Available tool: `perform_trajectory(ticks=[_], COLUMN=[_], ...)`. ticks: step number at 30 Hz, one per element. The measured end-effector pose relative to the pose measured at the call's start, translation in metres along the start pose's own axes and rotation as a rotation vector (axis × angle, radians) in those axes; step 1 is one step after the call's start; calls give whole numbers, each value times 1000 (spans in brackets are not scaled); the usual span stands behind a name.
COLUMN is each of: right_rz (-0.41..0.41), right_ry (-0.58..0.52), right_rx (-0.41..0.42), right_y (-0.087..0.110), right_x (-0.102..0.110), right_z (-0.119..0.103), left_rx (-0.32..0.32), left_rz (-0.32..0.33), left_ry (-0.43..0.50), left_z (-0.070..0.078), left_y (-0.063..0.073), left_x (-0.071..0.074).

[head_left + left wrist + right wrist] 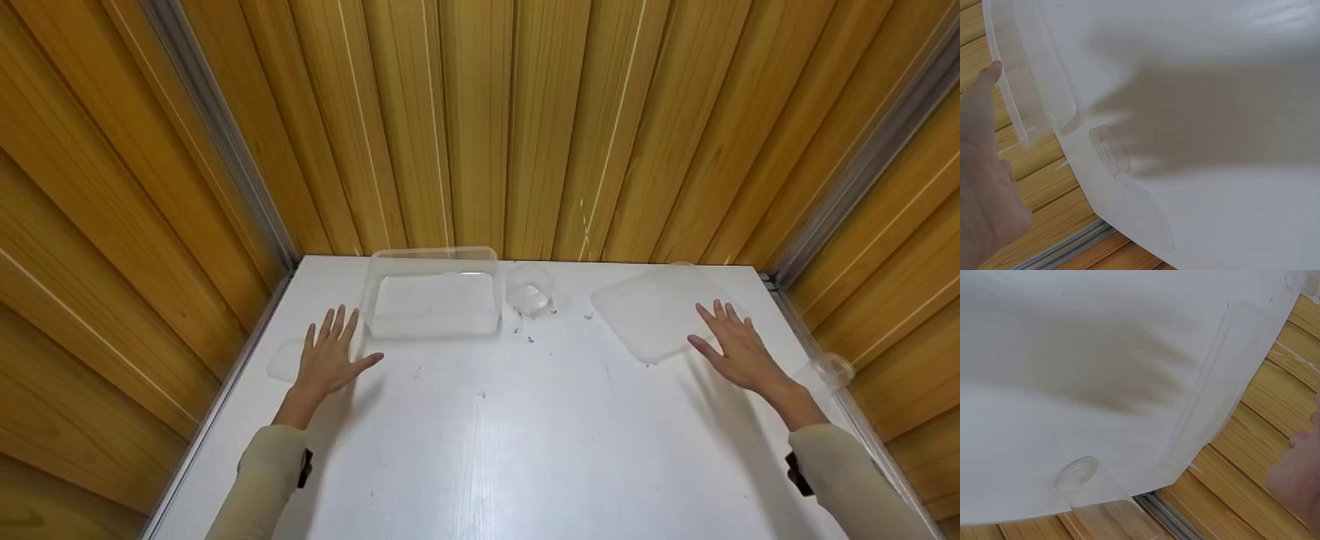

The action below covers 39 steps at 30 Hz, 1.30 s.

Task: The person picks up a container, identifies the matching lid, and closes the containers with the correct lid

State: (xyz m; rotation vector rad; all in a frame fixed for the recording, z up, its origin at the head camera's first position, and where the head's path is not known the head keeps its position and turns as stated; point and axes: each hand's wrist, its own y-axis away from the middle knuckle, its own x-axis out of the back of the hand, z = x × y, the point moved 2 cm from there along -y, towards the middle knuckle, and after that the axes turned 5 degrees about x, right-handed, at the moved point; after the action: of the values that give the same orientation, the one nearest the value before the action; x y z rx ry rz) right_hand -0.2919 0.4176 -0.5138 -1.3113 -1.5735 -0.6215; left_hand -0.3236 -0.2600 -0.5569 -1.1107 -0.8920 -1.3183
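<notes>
My left hand (328, 361) is held over the table with its fingers spread and nothing in it. It is nearest to a clear rectangular plastic container (437, 331) at the back left. Partly behind this hand lies a thin, clear flat piece (283, 361); in the left wrist view a low round clear piece (1109, 151) sits beside it. My right hand (739, 358), fingers also spread and holding nothing, overlaps the edge of a large translucent lid (652, 315). To its right, a clear plastic cup (832, 371) stands by the table's edge.
A round clear tub (530, 294) stands just right of the rectangular container. Small dark marks dot the white tabletop (480, 442). Wood-patterned panels (480, 135) enclose the table at the back and sides, with grey metal posts (225, 135) at the corners.
</notes>
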Motion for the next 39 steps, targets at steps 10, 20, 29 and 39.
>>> perform_trajectory(ticks=[10, 20, 29, 39], right_rz=[418, 332, 232, 200], right_ry=[143, 97, -196, -445], right_rx=[15, -468, -809, -735], right_y=[13, 74, 112, 112], right_x=[38, 60, 34, 2], right_z=[28, 85, 119, 130], left_rx=[20, 18, 28, 30], left_rz=[-20, -18, -2, 12], left_ry=[27, 45, 59, 53], left_z=[-3, 1, -6, -11], left_y=[7, 5, 11, 14], left_x=[-1, -6, -10, -11])
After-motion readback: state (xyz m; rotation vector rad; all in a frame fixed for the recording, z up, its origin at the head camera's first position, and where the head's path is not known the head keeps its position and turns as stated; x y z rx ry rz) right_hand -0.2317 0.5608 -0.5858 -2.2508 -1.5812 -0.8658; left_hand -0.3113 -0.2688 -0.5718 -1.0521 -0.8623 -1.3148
